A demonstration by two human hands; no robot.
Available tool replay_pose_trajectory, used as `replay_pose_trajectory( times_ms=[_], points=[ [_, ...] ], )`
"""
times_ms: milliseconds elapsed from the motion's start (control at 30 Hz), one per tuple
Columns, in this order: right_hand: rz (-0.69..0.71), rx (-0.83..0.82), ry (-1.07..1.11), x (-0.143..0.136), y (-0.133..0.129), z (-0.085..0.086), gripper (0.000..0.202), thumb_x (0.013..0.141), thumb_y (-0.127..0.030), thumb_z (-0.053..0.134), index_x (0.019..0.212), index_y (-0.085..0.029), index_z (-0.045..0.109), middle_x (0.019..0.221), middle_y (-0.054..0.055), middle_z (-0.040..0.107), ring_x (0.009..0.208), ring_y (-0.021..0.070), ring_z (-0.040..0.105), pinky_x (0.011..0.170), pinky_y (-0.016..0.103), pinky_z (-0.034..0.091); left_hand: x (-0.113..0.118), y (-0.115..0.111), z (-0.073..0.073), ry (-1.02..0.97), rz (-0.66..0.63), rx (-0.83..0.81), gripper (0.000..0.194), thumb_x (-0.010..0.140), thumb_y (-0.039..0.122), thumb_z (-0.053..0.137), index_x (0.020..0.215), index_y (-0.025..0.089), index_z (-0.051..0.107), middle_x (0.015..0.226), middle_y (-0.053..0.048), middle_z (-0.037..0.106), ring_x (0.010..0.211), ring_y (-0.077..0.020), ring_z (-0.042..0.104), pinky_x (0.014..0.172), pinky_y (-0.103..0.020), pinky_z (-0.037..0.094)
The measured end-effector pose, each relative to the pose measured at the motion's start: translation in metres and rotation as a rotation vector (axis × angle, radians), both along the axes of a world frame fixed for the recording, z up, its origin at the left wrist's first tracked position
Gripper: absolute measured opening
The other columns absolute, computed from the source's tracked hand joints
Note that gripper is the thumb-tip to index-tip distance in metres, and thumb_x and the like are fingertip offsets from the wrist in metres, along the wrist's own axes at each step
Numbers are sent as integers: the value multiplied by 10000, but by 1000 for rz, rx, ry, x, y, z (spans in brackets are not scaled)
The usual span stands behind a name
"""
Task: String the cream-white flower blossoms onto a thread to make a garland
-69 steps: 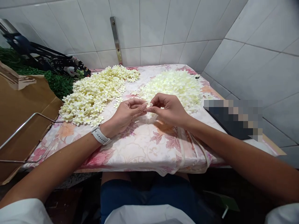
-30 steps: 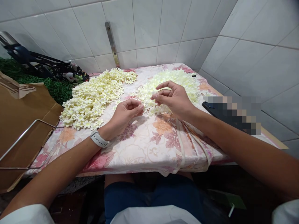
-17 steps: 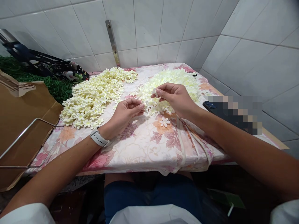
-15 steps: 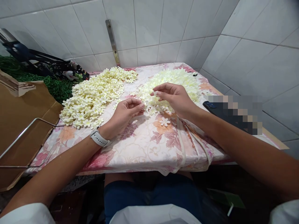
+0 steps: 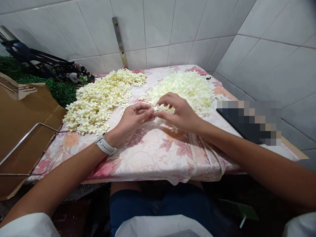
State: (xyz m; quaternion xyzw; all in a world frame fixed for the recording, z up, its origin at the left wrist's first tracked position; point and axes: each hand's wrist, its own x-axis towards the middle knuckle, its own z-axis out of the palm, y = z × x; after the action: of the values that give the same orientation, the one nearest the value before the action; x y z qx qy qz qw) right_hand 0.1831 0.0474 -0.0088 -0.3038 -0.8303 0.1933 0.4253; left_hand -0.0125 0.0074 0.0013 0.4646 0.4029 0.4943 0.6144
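My left hand [image 5: 138, 116], with a white watch on its wrist, is closed in a pinch over the front middle of the table. Against its fingertips comes my right hand [image 5: 181, 113], thumb and forefinger curled together. A small white artificial flower [image 5: 156, 107] shows between the two hands' fingertips; its finer parts are hidden by the fingers. Behind the right hand spreads a pile of pale petal-like flower pieces [image 5: 182, 86]. To the left lies a heap of cream-yellow flowers [image 5: 98, 102]. Below the right hand, a loose flower [image 5: 174, 129] is partly covered.
A floral cloth [image 5: 148, 161] covers the table, with pale straps [image 5: 194, 154] at its front edge. On the right lies a dark phone [image 5: 237, 123], partly blurred out. Cardboard [image 5: 29, 118], a metal wire frame [image 5: 19, 146] and green artificial grass [image 5: 59, 90] crowd the left.
My right hand has moved left and down, bringing its fingertips to my left hand's. The left hand has barely moved. The loose flower is now mostly hidden under the right hand.
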Motion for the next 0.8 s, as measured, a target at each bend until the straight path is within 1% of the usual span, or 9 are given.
replay_pose_trajectory(
  times_ms=[100,167,267,367,500,533,600,700,800],
  points=[
    [50,-85,22,0,1,-1,393,849,-571,690,809,-188,614,799,42,629,727,167,559,677,310,430,0,-1,0,15,-14,-4,288,703,282,883,892,130,726,888,-38,722,879,-154,705,877,-311,551],
    [85,-151,34,1,1,0,366,842,-525,713,780,-179,613,745,22,608,661,143,532,625,289,406,0,0,-2,37,-36,12,302,706,290,879,924,137,737,902,-39,723,842,-142,696,817,-287,552],
    [119,-204,46,1,-1,3,318,840,-453,725,733,-167,635,710,24,621,654,141,534,630,290,400,-1,0,-5,95,-59,47,294,716,333,869,892,134,743,849,-33,708,749,-110,653,714,-246,529],
    [132,-247,60,2,-1,5,298,869,-419,687,724,-160,665,702,31,640,664,146,541,643,294,399,-1,1,-6,135,-54,64,288,712,351,868,837,132,728,807,-21,685,712,-96,623,691,-239,520],
    [135,-355,110,1,-2,6,358,888,-489,653,751,-158,670,661,17,595,619,129,494,589,281,370,-2,1,-6,155,-27,105,308,704,368,871,825,140,702,793,-15,677,686,-95,612,665,-243,521],
    [146,-405,141,0,-3,5,367,862,-517,681,772,-162,665,670,15,595,615,127,492,576,276,370,-2,1,-6,167,-20,119,313,707,375,869,815,138,697,788,-17,675,685,-97,611,660,-243,519],
    [170,-510,212,-2,-4,5,399,761,-544,780,790,-169,647,683,12,599,611,128,502,552,269,376,-3,1,-6,182,-25,137,321,718,394,860,800,132,693,783,-23,672,687,-101,608,650,-243,506],
    [170,-601,287,-4,-6,4,449,609,-509,895,737,-167,635,671,12,609,607,133,528,541,268,390,-3,1,-7,174,-65,139,328,735,409,845,844,131,712,825,-36,684,726,-113,621,664,-247,496],
    [149,-591,310,-4,-5,5,414,617,-491,890,715,-155,670,661,21,630,600,132,531,550,274,397,-2,-1,-6,167,-97,141,336,740,397,844,905,133,718,882,-41,685,773,-120,629,712,-258,505]
  ],
)
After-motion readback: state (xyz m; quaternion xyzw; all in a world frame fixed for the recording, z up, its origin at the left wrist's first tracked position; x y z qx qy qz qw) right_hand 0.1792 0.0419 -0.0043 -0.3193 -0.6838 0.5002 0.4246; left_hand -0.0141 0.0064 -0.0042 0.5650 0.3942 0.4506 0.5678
